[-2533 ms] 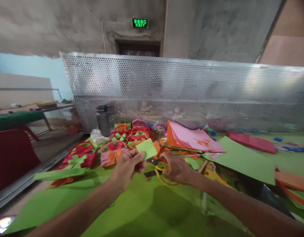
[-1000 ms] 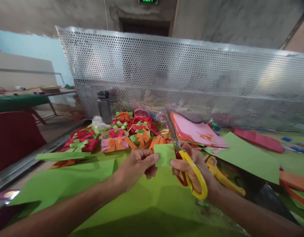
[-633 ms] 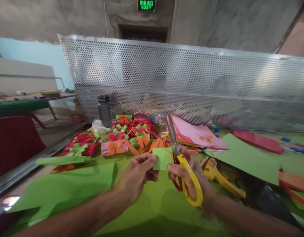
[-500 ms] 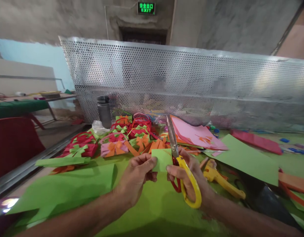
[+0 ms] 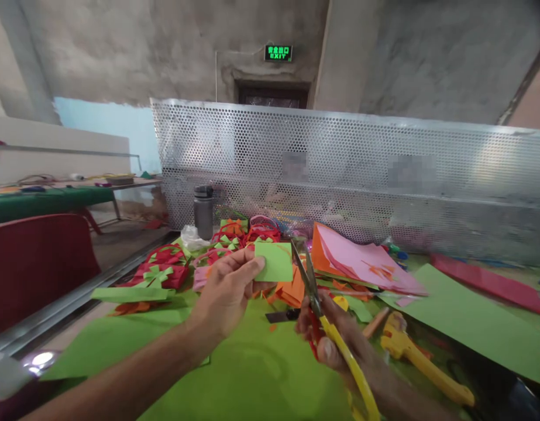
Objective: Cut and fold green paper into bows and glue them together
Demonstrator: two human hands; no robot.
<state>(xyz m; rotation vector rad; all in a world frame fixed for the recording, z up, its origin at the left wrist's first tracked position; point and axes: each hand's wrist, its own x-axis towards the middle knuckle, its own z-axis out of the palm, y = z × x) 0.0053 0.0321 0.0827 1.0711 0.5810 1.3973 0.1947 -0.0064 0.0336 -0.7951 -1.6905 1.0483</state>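
Left hand (image 5: 228, 286): thumb and fingers pinch a green paper square (image 5: 276, 264) by its left side, lifted above the bench (image 5: 247, 374).
Right hand (image 5: 352, 336): closed around the handles of a pair of scissors (image 5: 312, 289); half a second ago its fingertips met the paper's right side, and now they sit lower and off it.
Paper: carried by one hand alone, which leaves the other to work only the scissors.
Blades: together a moment ago, parted now, tips just beside the paper's right edge; whether they touch it, I cannot tell.
Bench, near the right arm: a yellow tool (image 5: 427, 362) lies well apart from the paper.
Beyond the hands: orange paper pieces (image 5: 292, 289), red bags (image 5: 177, 278) with bows to the left, pink sheets (image 5: 361, 254) to the right.
Back edge: a grey bottle (image 5: 203, 215) standing upright before a perforated metal screen (image 5: 348, 146).
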